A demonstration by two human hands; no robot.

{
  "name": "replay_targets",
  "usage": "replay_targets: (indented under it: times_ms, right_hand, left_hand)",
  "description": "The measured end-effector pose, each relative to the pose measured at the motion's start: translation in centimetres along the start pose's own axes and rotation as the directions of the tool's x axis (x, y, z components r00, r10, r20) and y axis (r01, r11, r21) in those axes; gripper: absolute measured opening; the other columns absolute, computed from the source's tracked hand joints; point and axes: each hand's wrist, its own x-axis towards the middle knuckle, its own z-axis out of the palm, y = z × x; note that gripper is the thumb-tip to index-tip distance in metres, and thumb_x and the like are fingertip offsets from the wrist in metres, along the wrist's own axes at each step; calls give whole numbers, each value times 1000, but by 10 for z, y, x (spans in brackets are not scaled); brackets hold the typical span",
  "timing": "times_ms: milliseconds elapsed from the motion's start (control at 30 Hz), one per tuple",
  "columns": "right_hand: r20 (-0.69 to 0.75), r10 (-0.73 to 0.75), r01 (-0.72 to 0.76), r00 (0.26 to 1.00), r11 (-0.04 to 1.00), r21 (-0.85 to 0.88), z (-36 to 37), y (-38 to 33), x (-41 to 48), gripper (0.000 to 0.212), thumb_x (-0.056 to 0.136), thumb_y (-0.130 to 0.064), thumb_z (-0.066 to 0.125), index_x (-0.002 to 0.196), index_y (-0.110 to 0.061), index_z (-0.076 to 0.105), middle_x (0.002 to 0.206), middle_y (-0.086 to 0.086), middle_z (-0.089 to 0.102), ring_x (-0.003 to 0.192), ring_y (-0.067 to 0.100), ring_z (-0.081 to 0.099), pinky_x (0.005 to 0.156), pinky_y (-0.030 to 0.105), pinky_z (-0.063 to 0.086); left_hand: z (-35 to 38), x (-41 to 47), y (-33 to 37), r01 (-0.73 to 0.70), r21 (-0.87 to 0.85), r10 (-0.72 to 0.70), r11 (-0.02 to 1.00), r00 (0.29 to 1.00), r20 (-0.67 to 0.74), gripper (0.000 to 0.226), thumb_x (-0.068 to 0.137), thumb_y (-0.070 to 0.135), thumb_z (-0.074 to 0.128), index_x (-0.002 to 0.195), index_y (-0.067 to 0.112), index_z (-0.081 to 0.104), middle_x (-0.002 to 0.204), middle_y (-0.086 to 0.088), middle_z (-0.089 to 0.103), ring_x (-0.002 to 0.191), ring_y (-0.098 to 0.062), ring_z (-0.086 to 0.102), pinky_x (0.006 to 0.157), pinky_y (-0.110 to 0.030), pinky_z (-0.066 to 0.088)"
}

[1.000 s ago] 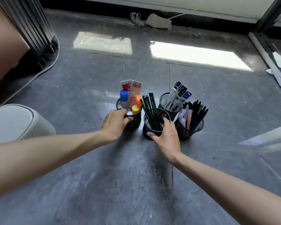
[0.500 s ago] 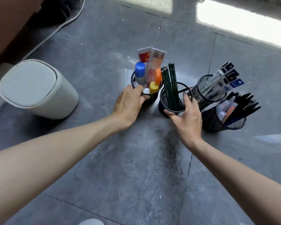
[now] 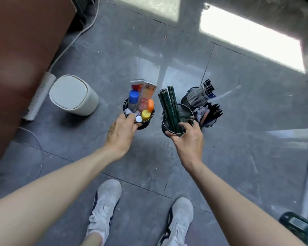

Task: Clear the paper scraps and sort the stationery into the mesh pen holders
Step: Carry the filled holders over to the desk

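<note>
My left hand [image 3: 121, 132] grips the rim of a black mesh holder [image 3: 147, 124] filled with glue bottles and tubes with blue, orange and yellow caps. Over to the right, my right hand [image 3: 188, 137] grips a second black mesh holder [image 3: 165, 127] of dark green pencils [image 3: 169, 105]. Both holders appear lifted above the grey floor. Beyond them, two more mesh holders stand on the floor: one with white and blue pens [image 3: 191, 96], one with black pens and markers [image 3: 208, 122].
A white lidded bin [image 3: 73, 95] stands on the floor at the left, beside a brown cabinet [image 3: 21, 50] and a white cable. My two white shoes [image 3: 105, 205] are below. A dark green object [image 3: 297, 226] sits at the bottom right.
The view has risen and tilted down, so my shoes now show. Both hands have lifted their holders away from the two that stay on the floor.
</note>
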Motion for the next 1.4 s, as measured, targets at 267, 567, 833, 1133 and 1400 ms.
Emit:
replay_targets:
  times_ms: [267, 567, 833, 1133, 1400]
  right_hand:
    - [40, 135, -135, 990, 991, 5, -132, -94, -68, 31, 68, -32, 83, 73, -6, 67, 115, 6, 57, 102, 23, 57, 77, 28, 45]
    - [-50, 176, -167, 983, 974, 153, -323, -265, -124, 31, 70, -30, 81, 65, -12, 56, 106, 7, 58, 93, 23, 56, 59, 20, 24]
    - [69, -72, 60, 995, 985, 162, -418, -370, -134, 32, 70, -28, 81, 64, -10, 55, 84, 4, 51, 76, 21, 51, 61, 23, 29]
    - [171, -303, 267, 938, 942, 201, -394, -494, -130, 38, 69, -22, 82, 57, -17, 47, 73, 0, 47, 90, 26, 47, 64, 27, 29]
    - [269, -545, 484, 794, 835, 264, -307, -619, -155, 40, 66, -17, 83, 55, -21, 45, 78, -1, 46, 88, 23, 46, 61, 12, 28]
  left_hand:
    - [-128, -63, 97, 4, 19, -5, 1000, 999, 42, 19, 92, 19, 53, 104, 3, 51, 98, -20, 51, 84, -39, 53, 63, -37, 36]
    - [-354, -136, 211, 97, -65, -98, 993, 995, -20, 23, 93, 26, 54, 102, 5, 54, 99, -20, 55, 91, -40, 55, 67, -38, 38]
    - [-497, -182, 264, 194, -242, -249, 951, 942, -224, 30, 90, 32, 60, 83, 3, 56, 88, -20, 63, 82, -39, 57, 63, -37, 41]
    - [-592, -223, 197, 295, -226, -362, 928, 854, -374, 30, 89, 31, 61, 90, 2, 60, 94, -20, 65, 88, -39, 59, 64, -36, 41]
    - [-654, -254, 59, 437, -296, -528, 849, 698, -484, 27, 86, 29, 66, 91, 3, 64, 87, -20, 64, 82, -39, 61, 64, -39, 47]
